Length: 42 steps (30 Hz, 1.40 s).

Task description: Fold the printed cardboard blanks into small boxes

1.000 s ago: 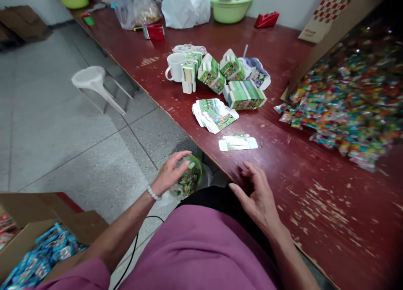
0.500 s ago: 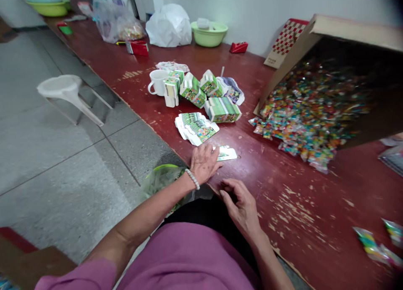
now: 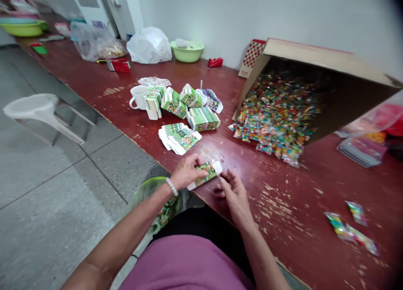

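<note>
My left hand (image 3: 186, 173) is closed on a small flat green printed carton (image 3: 206, 171), its thumb across the printed face. White flaps show at both ends of the carton, which is held tilted just above the table's front edge. Close to the carton's right end is my right hand (image 3: 234, 195), fingers curled loosely and apart, with nothing visible in them. Just beyond lies a fanned stack of flat green cartons (image 3: 179, 138). Behind it stand several banded bundles of the same cartons, one of them a wide bundle (image 3: 204, 118).
A cardboard box (image 3: 315, 50) on its side spills wrapped candies (image 3: 273, 122) onto the red table (image 3: 283, 197). A few candy packets (image 3: 357, 212) lie at right. A white mug (image 3: 138, 97) stands by the bundles. Below the edge is a green lined bin (image 3: 143, 189); a white stool (image 3: 40, 109) stands left.
My left hand has reached to the table and picked up the single carton, which is now turned printed side up. My right hand has come near its end. The view has swung right.
</note>
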### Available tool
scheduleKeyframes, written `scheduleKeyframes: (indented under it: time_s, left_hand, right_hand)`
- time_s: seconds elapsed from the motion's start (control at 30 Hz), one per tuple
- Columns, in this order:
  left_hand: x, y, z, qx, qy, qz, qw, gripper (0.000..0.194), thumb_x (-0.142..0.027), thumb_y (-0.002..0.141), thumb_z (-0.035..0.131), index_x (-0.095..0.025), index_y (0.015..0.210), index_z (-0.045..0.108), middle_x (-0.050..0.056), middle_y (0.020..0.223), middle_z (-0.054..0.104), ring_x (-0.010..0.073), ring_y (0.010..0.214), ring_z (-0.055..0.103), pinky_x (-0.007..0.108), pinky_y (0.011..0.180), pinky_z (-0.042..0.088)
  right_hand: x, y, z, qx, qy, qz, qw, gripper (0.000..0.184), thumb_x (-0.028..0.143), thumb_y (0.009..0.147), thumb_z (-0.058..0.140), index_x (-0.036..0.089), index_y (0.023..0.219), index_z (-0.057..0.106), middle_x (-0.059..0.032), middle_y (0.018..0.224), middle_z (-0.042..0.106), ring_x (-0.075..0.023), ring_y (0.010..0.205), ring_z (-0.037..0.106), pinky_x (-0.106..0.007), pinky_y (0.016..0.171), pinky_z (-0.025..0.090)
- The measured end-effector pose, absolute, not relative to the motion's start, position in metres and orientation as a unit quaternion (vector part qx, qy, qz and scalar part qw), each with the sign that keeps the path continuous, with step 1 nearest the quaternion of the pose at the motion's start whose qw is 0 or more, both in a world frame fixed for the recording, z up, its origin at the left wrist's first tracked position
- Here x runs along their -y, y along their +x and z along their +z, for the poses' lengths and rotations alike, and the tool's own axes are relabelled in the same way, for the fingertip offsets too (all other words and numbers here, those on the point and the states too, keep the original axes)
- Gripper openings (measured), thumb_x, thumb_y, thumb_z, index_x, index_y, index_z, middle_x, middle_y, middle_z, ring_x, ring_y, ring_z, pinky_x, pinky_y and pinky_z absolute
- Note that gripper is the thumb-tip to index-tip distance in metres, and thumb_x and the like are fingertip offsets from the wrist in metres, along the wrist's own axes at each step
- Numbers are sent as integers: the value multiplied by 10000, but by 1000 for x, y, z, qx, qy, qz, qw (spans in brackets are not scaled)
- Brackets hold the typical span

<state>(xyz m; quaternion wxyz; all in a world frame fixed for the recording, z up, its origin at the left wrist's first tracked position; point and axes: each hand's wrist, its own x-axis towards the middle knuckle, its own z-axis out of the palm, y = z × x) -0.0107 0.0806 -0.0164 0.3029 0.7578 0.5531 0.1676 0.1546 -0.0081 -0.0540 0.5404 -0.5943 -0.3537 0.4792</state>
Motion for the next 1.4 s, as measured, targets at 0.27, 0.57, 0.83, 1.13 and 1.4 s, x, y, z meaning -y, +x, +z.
scheduleKeyframes:
  time_s: [0.27,0.57,0.83,1.13,1.4]
  left_hand:
    - [-22,-28,-8,-256,446,103,852,485,-419,678,795,-148,1041,621,86,947,694,199,771,673,306,727,490]
    - [1,-19,-11,-162,356,94,916,675,-464,458,924,-146,1012,706,88,803,736,251,711,705,339,701,529]
    - [2,-23,3,-200,400,121,886,525,-448,474,926,-132,846,732,76,764,734,211,709,689,274,651,513]
    - [4,-15,7,-267,401,180,858,352,-358,642,848,-114,846,697,64,698,704,196,589,686,304,590,560]
    - [8,-4,6,-383,505,250,732,242,-264,729,778,-131,899,669,18,805,692,145,742,639,241,685,503]
  right_hand:
    - [15,148,-27,408,-472,588,514,328,458,857,656,202,1062,661,-4,786,662,-121,613,567,-220,535,468]
    - [35,153,5,459,-427,631,457,374,462,906,596,222,1193,587,52,667,547,-57,394,451,-164,368,355]
    - [48,150,5,476,-432,577,504,679,365,807,748,315,1398,419,-71,1223,619,-197,998,651,-318,814,571]
    - [52,145,8,447,-452,539,552,622,333,797,757,291,1354,483,-70,1154,652,-180,886,676,-319,772,587]
    - [44,148,1,404,-505,532,546,240,393,832,711,186,953,703,-33,824,720,-150,669,660,-276,645,559]
